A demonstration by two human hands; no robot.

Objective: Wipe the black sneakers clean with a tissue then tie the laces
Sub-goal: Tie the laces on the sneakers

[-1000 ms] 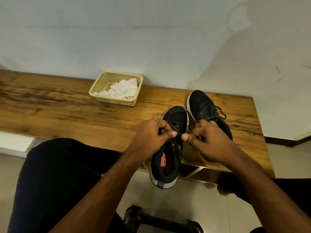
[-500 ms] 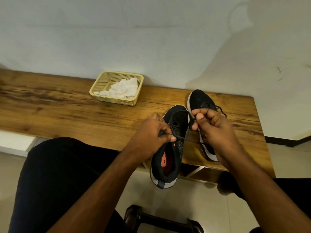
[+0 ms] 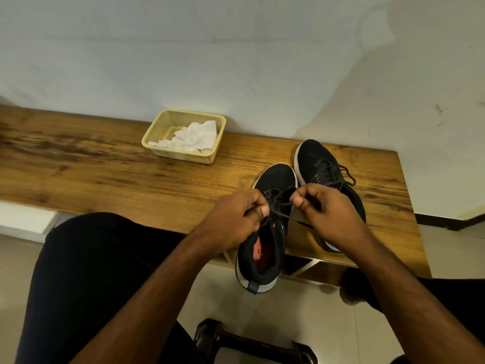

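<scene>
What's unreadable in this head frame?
- Knot state on the near sneaker: head view, left hand and right hand cover the laces.
- Far sneaker heel: hidden behind the right hand.
- Insole print: too small, partly shadowed.
- Basket floor: tissue covers most of it.
- Dark object at the bottom edge: cut off.

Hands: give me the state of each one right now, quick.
Left hand: pinching a lace of the near sneaker.
Right hand: pinching the other lace of that sneaker.

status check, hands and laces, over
Left hand and right hand both pinching the near sneaker's laces, knot unfinished. Far sneaker laced. Nothing in the way.
</scene>
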